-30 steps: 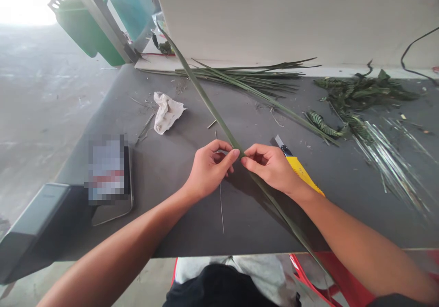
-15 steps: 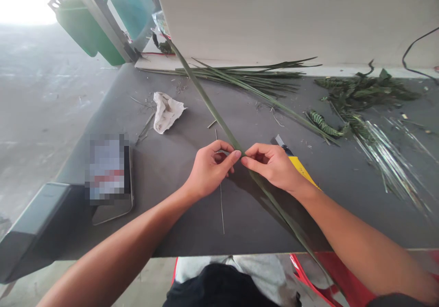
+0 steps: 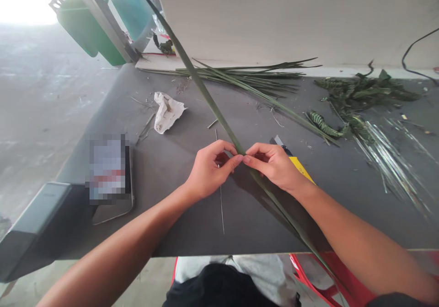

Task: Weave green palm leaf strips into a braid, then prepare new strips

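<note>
Left hand (image 3: 215, 167) and right hand (image 3: 270, 165) both pinching long green leaf (image 3: 212, 103), fingertips meeting; yellow cutter (image 3: 302, 169) on counter (image 3: 178, 160) beside right hand.

Phone (image 3: 111, 179): flat at left on grey tabletop (image 3: 164, 160); screen pixelated.
Crumpled paper (image 3: 168, 113): white, on tabletop, farther back than phone.
Green bin (image 3: 77, 25): beyond table's left side, partly behind metal post (image 3: 106, 21).
Dark cable (image 3: 406, 53): far right, against pale panel (image 3: 295, 18).
Red chair (image 3: 356, 275): below near edge, partly hidden.

Two hands pinching a long green leaf (image 3: 209, 97), yellow cutter (image 3: 301, 169) beside, phone (image 3: 111, 174) at left
</note>
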Demonstrator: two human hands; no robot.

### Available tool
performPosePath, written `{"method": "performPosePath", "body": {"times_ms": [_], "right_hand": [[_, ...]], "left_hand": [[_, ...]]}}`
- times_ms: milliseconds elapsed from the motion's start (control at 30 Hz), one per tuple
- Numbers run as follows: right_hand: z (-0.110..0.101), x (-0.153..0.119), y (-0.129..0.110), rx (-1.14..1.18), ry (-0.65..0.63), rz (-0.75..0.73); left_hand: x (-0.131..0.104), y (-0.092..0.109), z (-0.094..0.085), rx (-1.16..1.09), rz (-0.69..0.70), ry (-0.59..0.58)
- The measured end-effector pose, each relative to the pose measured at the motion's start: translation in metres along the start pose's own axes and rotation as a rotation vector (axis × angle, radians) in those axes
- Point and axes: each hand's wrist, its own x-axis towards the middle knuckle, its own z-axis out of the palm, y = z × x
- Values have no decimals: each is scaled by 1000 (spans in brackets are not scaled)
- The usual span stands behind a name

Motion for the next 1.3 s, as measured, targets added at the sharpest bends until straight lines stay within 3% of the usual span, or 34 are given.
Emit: {"method": "performPosePath", "body": {"times_ms": [133, 200, 533, 767, 1133, 1300], "right_hand": [[-1, 1, 3, 55, -15, 26], [-2, 1, 5, 62, -24, 26], [-3, -2, 5, 98, -58, 23], [1, -2, -1, 28, -48, -3], [3, -2, 2, -123, 13, -57], [4, -3, 0, -132, 8, -64]], "left_hand": [[4, -1, -10, 223, 229, -94], [5, -2, -13, 255, 254, -123], [4, 1, -10, -135, -99, -148], [4, 2, -12, -260, -172, -181], [2, 3, -6, -161, -180, -79], [4, 3, -2, -281, -249, -91]]}}
